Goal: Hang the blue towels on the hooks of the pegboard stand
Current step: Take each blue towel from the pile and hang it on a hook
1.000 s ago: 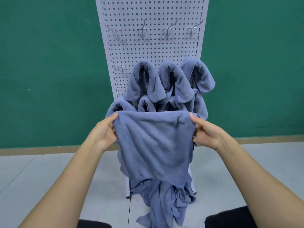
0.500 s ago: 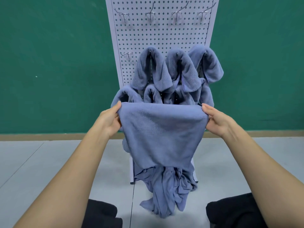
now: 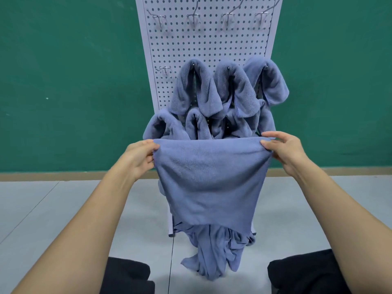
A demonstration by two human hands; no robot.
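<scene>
Pinching towel [image 3: 210,183]: left hand [image 3: 137,159], right hand [image 3: 291,151]

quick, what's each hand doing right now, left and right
Left hand: closed, pinching the top left corner of the blue towel.
Right hand: closed, pinching the towel's top right corner.

Green wall [image 3: 63,81], tan baseboard [image 3: 53,176], grey floor [image 3: 42,209].
</scene>
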